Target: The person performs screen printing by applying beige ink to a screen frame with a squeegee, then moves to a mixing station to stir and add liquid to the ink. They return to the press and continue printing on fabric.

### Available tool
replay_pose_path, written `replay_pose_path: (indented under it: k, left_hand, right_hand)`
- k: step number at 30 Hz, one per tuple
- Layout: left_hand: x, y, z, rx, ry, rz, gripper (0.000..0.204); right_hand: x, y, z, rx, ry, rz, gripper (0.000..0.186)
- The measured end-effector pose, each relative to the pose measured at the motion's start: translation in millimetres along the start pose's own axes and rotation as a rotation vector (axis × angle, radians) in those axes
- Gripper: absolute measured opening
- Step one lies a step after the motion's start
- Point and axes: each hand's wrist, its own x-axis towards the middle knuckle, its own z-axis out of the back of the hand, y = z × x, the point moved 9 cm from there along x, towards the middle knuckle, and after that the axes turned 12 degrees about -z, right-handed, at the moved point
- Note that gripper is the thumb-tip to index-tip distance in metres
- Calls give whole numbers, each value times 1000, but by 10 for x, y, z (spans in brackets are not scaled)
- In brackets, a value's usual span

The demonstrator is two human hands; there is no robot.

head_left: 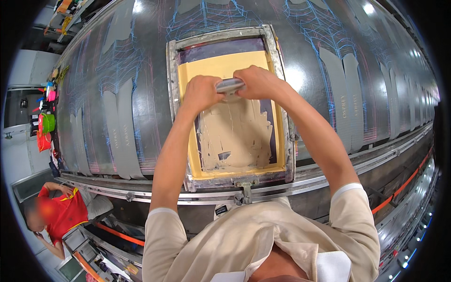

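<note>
Both my arms reach forward over a screen-printing frame [289, 141] that lies on the long dark table. Near its far end, my left hand [203, 94] and my right hand [256, 82] are closed round the two ends of a grey squeegee [230, 85]. The squeegee's lower edge is mostly hidden by my hands. Yellow tape [193, 152] lines the inside of the frame. Beige ink [235, 134] coats much of the mesh nearer me, with ragged dark patches along its edges. A metal bracket [245, 188] joins the frame's near side to the rail.
Grey cut fabric pieces [124, 127] lie on the dark table [300, 113] on both sides of the frame, among blue and pink lines. A metal rail [319, 182] runs along the near edge. At the lower left a person in a red shirt [66, 214] sits beside an orange strip [120, 235].
</note>
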Motion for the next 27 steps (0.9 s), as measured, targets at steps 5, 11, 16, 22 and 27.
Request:
replay_pose_path:
  k: [5, 11, 16, 22, 27]
  left_hand:
    - [234, 122, -18, 11, -14, -23, 23]
    - [-98, -5, -116, -106, -66, -24, 22]
    - [-1109, -749, -463, -41, -82, -114, 19]
    - [-1593, -1027, -572, -113, -163, -83, 22]
    - [-934, -642, -271, -96, -112, -155, 23]
  right_hand:
    - [268, -177, -51, -42, 6, -107, 23]
    - [10, -126, -294, -50, -57, -93, 20]
    - [-1089, 100, -930, -78, -77, 10, 14]
    - [-1556, 305, -1041, -55, -146, 114, 15]
    - [-933, 153, -665, -120, -99, 3, 14]
